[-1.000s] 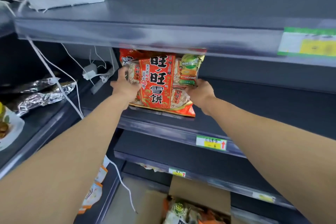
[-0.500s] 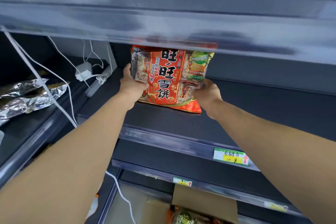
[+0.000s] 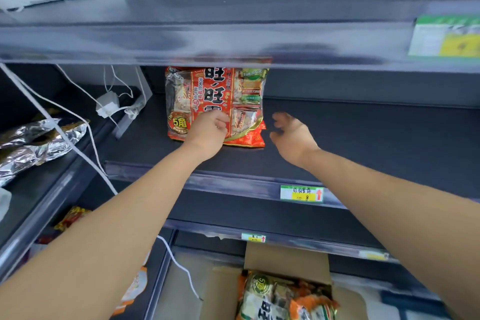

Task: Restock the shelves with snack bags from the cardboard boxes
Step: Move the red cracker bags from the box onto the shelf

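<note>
The red snack bag (image 3: 215, 104) stands on the shelf (image 3: 363, 138); left hand (image 3: 207, 132) presses curled fingers on its lower front, while right hand (image 3: 292, 135), half-open and empty, sits at its 3 o'clock.

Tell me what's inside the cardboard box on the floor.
The cardboard box holds more snack bags, green, white and orange. The frame edge cuts off the lower part, so the count and anything beneath them can't be seen.

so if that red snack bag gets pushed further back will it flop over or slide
The red bag looks puffy and light, so probably slides easily on the smooth shelf. It stands upright on a thin edge, so likely tips. The left hand touches it.
</note>
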`<state>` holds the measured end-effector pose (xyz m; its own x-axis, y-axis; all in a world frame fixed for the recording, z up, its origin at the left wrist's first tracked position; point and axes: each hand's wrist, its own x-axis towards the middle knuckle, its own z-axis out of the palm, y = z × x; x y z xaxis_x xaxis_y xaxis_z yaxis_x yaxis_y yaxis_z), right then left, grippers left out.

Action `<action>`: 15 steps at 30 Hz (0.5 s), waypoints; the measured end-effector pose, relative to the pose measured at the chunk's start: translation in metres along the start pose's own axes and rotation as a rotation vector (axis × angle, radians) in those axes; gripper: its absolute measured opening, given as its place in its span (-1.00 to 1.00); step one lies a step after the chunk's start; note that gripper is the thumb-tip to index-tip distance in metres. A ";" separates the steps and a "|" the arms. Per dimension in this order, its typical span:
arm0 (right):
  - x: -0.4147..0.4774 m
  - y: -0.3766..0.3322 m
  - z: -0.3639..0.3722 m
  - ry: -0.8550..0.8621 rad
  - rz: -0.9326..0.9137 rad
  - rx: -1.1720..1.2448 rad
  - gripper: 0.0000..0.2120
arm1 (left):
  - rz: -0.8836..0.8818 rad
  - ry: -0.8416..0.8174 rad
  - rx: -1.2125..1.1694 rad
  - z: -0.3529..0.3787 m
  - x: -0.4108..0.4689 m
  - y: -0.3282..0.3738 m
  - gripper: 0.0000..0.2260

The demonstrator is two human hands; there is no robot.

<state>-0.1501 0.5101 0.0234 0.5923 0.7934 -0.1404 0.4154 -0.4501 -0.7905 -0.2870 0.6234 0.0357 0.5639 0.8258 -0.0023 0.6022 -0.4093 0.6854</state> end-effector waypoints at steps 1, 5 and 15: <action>-0.010 0.009 -0.011 -0.004 -0.002 -0.005 -0.57 | 0.044 -0.028 0.020 0.009 -0.007 0.012 -0.76; -0.056 0.052 -0.067 0.045 0.059 -0.040 -0.66 | 0.149 -0.182 -0.023 0.057 -0.033 0.070 -0.77; -0.232 0.221 -0.256 0.235 0.304 -0.335 -0.68 | 0.446 -0.631 -0.109 0.234 -0.177 0.267 -0.83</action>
<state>-0.0191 0.1217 0.0338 0.8443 0.5095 -0.1661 0.3758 -0.7839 -0.4943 -0.0936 0.2771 0.0482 0.9741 0.2022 -0.1013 0.2029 -0.5834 0.7864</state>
